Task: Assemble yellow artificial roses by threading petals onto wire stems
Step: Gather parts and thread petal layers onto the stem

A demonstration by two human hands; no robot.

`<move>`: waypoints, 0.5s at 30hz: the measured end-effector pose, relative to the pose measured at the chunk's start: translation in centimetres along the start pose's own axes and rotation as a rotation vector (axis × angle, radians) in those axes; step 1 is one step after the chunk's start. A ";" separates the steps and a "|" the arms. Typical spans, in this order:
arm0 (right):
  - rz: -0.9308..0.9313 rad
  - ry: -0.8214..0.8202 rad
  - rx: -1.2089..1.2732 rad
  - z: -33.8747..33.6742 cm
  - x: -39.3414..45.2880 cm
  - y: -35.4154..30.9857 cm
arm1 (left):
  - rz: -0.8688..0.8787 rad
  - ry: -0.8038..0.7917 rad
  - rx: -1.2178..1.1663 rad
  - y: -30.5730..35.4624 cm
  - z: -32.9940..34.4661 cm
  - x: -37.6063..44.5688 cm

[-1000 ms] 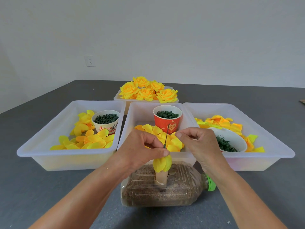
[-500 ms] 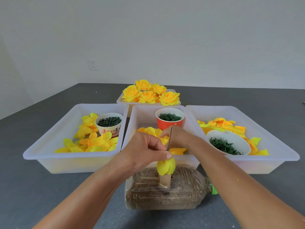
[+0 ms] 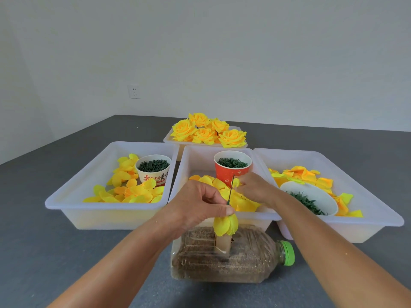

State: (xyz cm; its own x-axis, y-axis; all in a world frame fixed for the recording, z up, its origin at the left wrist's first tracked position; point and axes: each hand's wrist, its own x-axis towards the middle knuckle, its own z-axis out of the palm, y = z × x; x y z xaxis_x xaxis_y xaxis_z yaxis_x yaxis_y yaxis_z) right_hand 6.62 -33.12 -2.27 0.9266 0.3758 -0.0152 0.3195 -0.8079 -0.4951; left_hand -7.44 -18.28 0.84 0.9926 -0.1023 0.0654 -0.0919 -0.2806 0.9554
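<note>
We face a plain pale wall at twelve o'clock, evenly lit. A white socket sits low on it toward eleven o'clock. Below us spreads a dark grey tabletop, its far edge meeting the wall.

Rose bud: yellow fabric petals folded downward into a closed bud, threaded on the wire stem, sitting atop a cardboard tube that stands upright in a sand-filled bottle lying on its side.
Wire stem: thin dark green wire, near upright with a slight lean to the right, rising from the bud's top.
Loose petals, centre tray: yellow and orange pile, just behind the bud.
Loose petals, left tray: yellow-orange heap beside a white cup.
Loose petals, right tray: orange-yellow pieces around a white bowl.
Finished roses: five open yellow blooms, clustered in the far tray.
</note>
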 end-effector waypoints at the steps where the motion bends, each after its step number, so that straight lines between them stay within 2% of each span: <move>1: 0.014 0.048 0.072 -0.1 -0.1 0.2 | -0.002 0.003 0.001 0.0 0.0 0.0; 5: 0.011 0.282 0.362 -0.2 -0.7 0.3 | -0.007 0.016 0.002 0.1 0.1 -0.1; 9: 0.068 0.338 0.904 -0.5 -1.1 -0.3 | -0.007 0.023 -0.001 0.0 0.1 -0.1; 10: 0.072 0.338 0.938 -0.5 -1.2 -0.4 | -0.005 0.022 -0.002 0.0 0.2 -0.1; 15: 0.056 0.331 0.596 0.1 -0.9 0.0 | -0.011 0.016 -0.010 0.0 0.1 -0.1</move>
State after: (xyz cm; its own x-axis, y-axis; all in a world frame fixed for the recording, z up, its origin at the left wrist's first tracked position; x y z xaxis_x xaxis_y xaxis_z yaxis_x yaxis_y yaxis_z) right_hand 5.75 -33.43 -2.34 0.9807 0.1051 0.1646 0.1932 -0.3986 -0.8965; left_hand -7.52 -18.35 0.86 0.9947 -0.0840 0.0590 -0.0799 -0.2723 0.9589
